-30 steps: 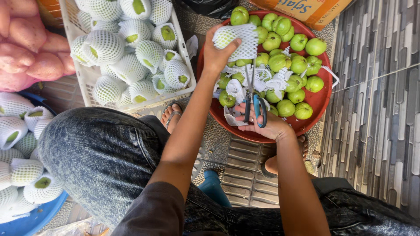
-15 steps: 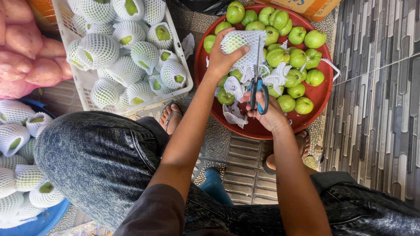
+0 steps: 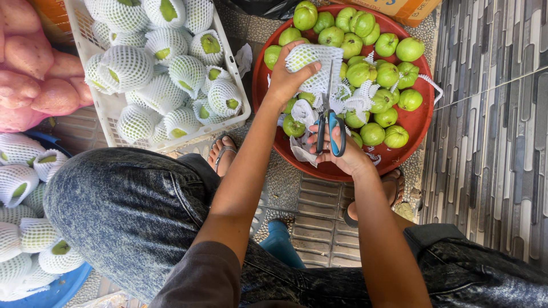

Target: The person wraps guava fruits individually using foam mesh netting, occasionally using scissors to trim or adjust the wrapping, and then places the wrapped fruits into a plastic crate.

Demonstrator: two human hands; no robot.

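1. The left hand (image 3: 287,77) grasps a guava wrapped in white foam netting (image 3: 311,63), holding it over the far side of the red round tray (image 3: 419,122).
2. The right hand (image 3: 342,153) is closed through the blue handles of a pair of scissors (image 3: 328,122), blades pointing far, up toward the wrapped guava.
3. Risk: the blade tips sit just beside the left thumb and fingers, so a snip made too close could nick them, or cut into the fruit skin rather than the netting.
4. Risk: a loose hold could let the guava slip out of its sleeve and roll among the bare green guavas (image 3: 379,74) on the tray.
5. The wrapped guava lies in the left hand, just beyond the right hand. The white crate of netted guavas (image 3: 165,63) stands to the left, apart from both hands.
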